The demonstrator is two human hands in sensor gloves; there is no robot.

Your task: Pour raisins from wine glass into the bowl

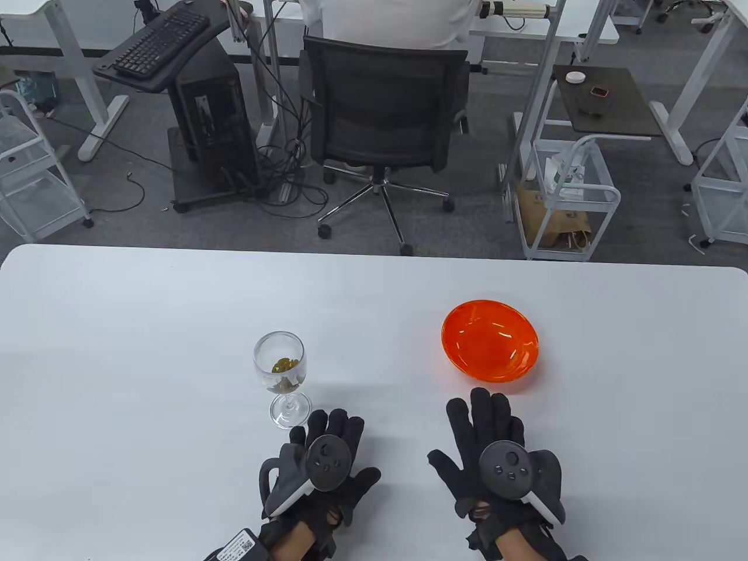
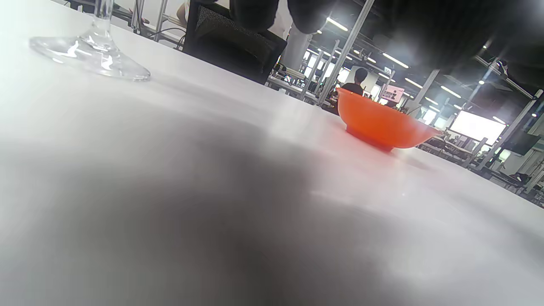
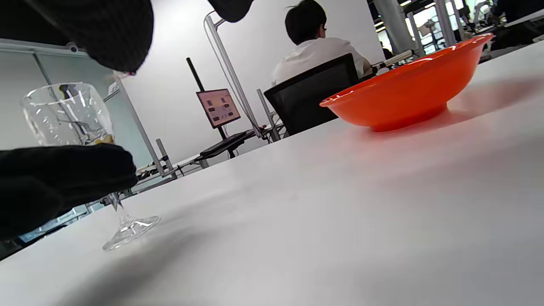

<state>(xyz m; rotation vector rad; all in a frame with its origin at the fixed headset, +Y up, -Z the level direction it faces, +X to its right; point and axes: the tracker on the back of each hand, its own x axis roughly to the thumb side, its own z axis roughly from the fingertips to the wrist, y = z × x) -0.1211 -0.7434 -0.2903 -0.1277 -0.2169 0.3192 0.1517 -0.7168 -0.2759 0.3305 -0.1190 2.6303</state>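
The wine glass [image 1: 280,374] stands upright on the white tabletop [image 1: 146,327], left of centre, with raisins [image 1: 285,367] in it. The orange bowl [image 1: 489,348] sits well apart toward the right edge. The left hand [image 1: 324,467] and right hand [image 1: 497,456] lie flat, fingers spread, grasping nothing, near the near edge.

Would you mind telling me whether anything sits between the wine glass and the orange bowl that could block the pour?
Nothing visible does. The wine glass stands upright left of the bowl, with only bare white table between them. Both hands, left hand and right hand, lie flat nearer the person.
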